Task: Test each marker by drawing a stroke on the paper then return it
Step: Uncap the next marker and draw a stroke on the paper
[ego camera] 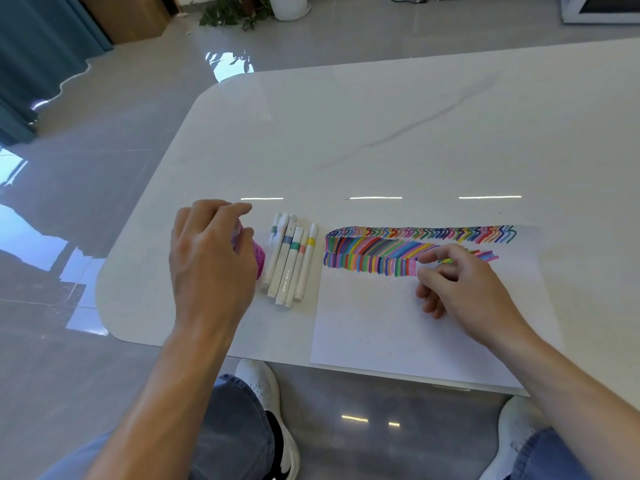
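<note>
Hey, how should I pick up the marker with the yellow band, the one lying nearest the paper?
Pinch the yellow-band marker mid-barrel, coming from above on the paper side. It lies flat as the outermost of the row of markers, so only that side looks open; roll it clear first.

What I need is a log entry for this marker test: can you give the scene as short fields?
paper: on table, coloured strokes along top
markers: several, side by side, left of paper
pink cup: left of markers, under left hand
left hand: over pink cup, grip hidden
right hand: curled over strokes; no marker visible
</note>
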